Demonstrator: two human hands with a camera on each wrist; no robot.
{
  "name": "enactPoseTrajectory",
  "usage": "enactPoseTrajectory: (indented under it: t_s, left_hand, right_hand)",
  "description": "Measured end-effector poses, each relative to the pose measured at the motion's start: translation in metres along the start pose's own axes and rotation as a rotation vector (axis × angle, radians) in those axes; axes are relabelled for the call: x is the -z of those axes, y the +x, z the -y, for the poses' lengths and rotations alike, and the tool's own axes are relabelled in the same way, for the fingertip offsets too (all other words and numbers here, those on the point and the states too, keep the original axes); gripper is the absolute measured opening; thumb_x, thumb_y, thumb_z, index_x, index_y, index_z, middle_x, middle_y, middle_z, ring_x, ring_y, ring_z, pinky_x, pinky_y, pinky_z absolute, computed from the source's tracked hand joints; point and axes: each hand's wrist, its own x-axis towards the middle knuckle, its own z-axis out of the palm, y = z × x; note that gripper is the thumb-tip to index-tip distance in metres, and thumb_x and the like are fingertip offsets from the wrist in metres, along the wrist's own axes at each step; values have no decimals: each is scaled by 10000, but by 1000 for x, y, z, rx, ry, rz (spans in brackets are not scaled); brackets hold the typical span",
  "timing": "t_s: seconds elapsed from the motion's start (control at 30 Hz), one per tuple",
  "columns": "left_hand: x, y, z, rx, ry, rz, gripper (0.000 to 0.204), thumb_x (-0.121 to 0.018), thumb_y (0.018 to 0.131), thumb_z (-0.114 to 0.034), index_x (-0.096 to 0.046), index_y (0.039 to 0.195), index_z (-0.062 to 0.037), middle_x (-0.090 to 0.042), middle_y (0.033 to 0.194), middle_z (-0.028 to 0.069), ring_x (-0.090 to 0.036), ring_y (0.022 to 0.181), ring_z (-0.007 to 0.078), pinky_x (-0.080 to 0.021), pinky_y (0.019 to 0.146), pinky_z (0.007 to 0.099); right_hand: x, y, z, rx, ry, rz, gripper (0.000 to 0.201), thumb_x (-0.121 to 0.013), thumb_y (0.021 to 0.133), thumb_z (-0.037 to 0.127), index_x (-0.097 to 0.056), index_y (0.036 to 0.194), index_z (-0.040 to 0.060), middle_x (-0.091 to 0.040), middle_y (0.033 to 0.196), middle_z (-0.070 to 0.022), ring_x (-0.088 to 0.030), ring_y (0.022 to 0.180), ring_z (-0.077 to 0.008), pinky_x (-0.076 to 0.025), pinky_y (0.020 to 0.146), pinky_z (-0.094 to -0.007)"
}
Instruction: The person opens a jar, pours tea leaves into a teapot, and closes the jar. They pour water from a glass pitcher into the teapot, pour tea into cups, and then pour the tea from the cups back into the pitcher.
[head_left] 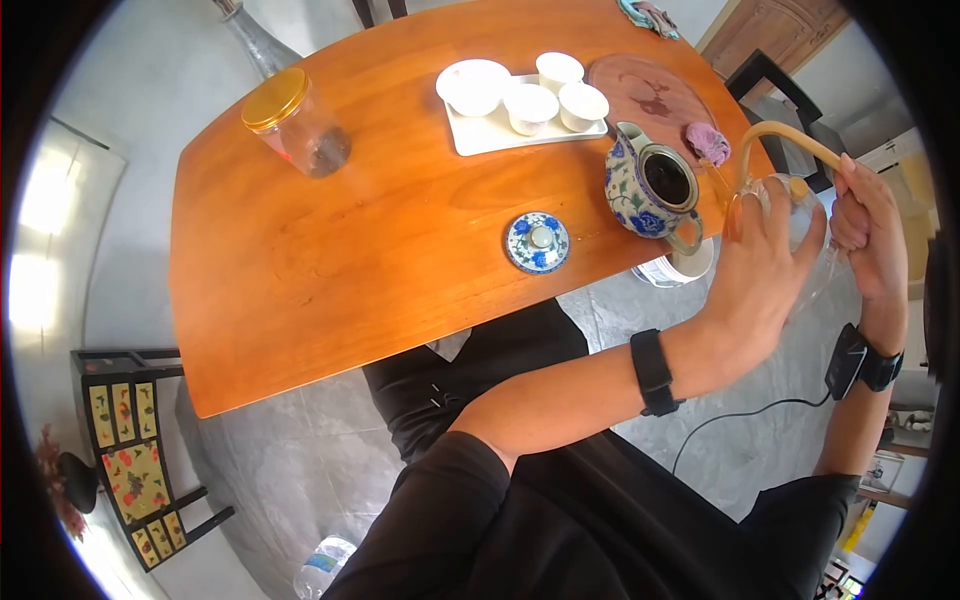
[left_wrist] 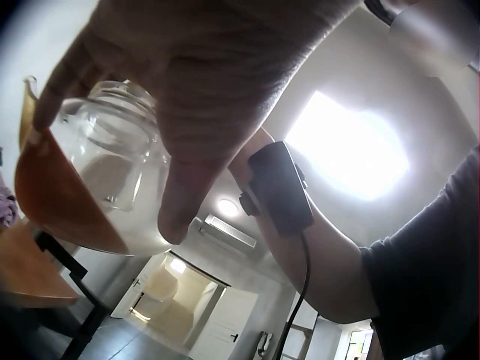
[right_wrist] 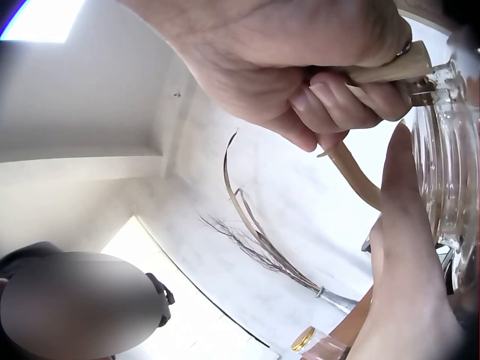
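Note:
A glass teapot [left_wrist: 112, 142] with amber liquid is held up off the table's right edge, tilted. My right hand [head_left: 868, 225] grips its curved bamboo handle [head_left: 790, 132], fingers wrapped round it in the right wrist view. With fingers spread, my left hand [head_left: 750, 290] holds the glass body, thumb and fingers on either side of it in the left wrist view. Just left of them on the table stands a blue floral teapot [head_left: 632, 190], uncovered and dark inside. Its matching lid [head_left: 538, 243] lies near the front edge of the table.
A white tray [head_left: 480, 140] bears several white cups and a bowl. Behind the floral teapot lies a round wooden board [head_left: 640, 80], with a purple cloth [head_left: 708, 143] at its edge. A gold-lidded jar [head_left: 300, 130] stands far left. Below the table edge is a white bucket [head_left: 680, 265].

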Motion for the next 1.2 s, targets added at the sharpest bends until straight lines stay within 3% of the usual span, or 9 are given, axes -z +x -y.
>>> enactPoseTrajectory:
  t_s: [0.27, 0.5, 0.57, 0.77, 0.8, 0.97, 1.03, 1.07, 1.2]
  left_hand:
    - [6, 1, -5, -92, 214, -76, 815, -814, 652, -106, -531, 1413, -31, -426, 1301, 279, -516, 1077, 399, -512, 947, 417]
    - [59, -9, 2, -99, 348, -89, 811, -806, 629, -105, -535, 1391, -54, -447, 1330, 315, -544, 1062, 422, -568, 818, 363]
    - [80, -16, 5, -4, 439, -16, 686, -766, 794, -196, -544, 1443, -174, -439, 1454, 284, -490, 1283, 478, -577, 834, 426]
    - [156, -53, 38, 128, 625, -18, 667, -753, 786, -149, -557, 1423, -173, -458, 1436, 285, -529, 1211, 460, -582, 773, 402]
    - [160, -61, 48, 136, 677, -104, 651, -739, 775, -119, -565, 1400, -170, -456, 1432, 290, -536, 1182, 448, -582, 711, 380]
    - [219, -107, 86, 215, 739, -106, 643, -724, 769, -101, -540, 1382, -163, -439, 1426, 298, -519, 1191, 460, -591, 646, 375]
    - [241, -124, 101, 264, 661, -68, 826, -771, 658, -5, -492, 1421, -154, -368, 1424, 268, -524, 1125, 441, -617, 712, 405]
    - [254, -132, 106, 299, 594, -38, 895, -822, 655, -38, -455, 1460, -179, -337, 1447, 274, -483, 1204, 473, -610, 793, 459]
    - [289, -165, 141, 280, 604, -22, 945, -855, 650, -67, -434, 1483, -214, -333, 1472, 261, -472, 1267, 468, -603, 840, 467]
  right_hand:
    - [7, -19, -11, 99, 204, -65, 303, -579, 1048, 283, -532, 826, 82, -316, 523, 92, -258, 428, -23, -196, 437, -229]
    - [-33, -27, 9, 170, 303, 34, 279, -553, 1057, 253, -578, 884, 36, -315, 522, 84, -251, 429, -28, -198, 446, -234]
    - [-56, -25, 16, 191, 314, 115, 277, -546, 1060, 248, -588, 899, 26, -309, 523, 83, -249, 432, -30, -198, 448, -236]
    - [-158, -12, 27, 169, 413, 341, 274, -520, 1065, 232, -584, 909, 17, -292, 533, 77, -247, 443, -36, -201, 470, -238]
    - [-180, -14, 30, 193, 428, 439, 263, -531, 1056, 223, -571, 886, 26, -290, 538, 77, -253, 450, -37, -208, 476, -239]
    - [-279, -17, 19, 165, 481, 486, 253, -587, 1021, 228, -563, 840, 52, -320, 543, 83, -276, 467, -40, -220, 482, -250]
    - [-316, -19, 15, 189, 482, 526, 260, -602, 1016, 233, -576, 823, 61, -323, 546, 88, -285, 471, -36, -228, 484, -250]
    - [-331, -17, 10, 187, 492, 519, 272, -609, 1016, 235, -581, 806, 64, -339, 550, 91, -299, 472, -30, -234, 483, -243]
    - [-392, -23, -1, 131, 632, 602, 251, -649, 993, 207, -619, 800, 51, -410, 562, 86, -318, 461, -17, -224, 456, -218]
